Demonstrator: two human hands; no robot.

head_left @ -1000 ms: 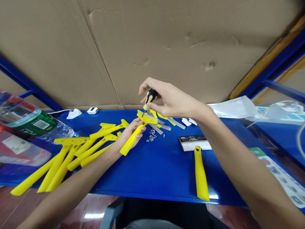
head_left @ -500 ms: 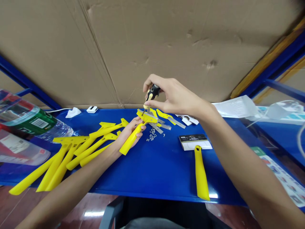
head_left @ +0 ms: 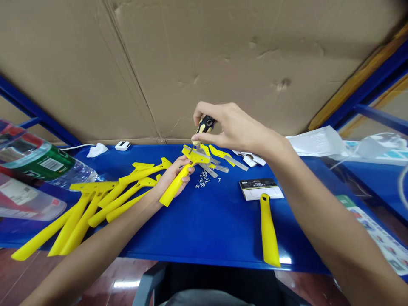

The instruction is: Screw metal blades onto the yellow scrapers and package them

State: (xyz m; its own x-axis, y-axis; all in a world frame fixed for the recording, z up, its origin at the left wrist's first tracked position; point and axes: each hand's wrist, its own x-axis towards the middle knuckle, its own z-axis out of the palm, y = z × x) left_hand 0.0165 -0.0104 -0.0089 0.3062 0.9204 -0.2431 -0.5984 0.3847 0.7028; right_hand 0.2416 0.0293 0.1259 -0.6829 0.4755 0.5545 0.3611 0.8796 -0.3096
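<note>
My left hand is closed around a yellow scraper, with its head tilted up and away from me. Above it, my right hand grips a black and pale-yellow screwdriver whose shaft points down at the scraper's head. The tip appears to meet the head near a hole, though the exact contact is too small to make out. Just beyond the head lie metal blades and yellow blade-shaped pieces. Small screws and nuts are scattered on the blue table beside my left fingers.
Several yellow scraper handles lie piled at left, near a plastic bottle and a clear container. At right, a boxed scraper lies by the front edge. A cardboard wall closes off the back.
My right hand and the screwdriver have shifted very slightly, the handle turning a little. The scraper in my left hand stays almost in place.
</note>
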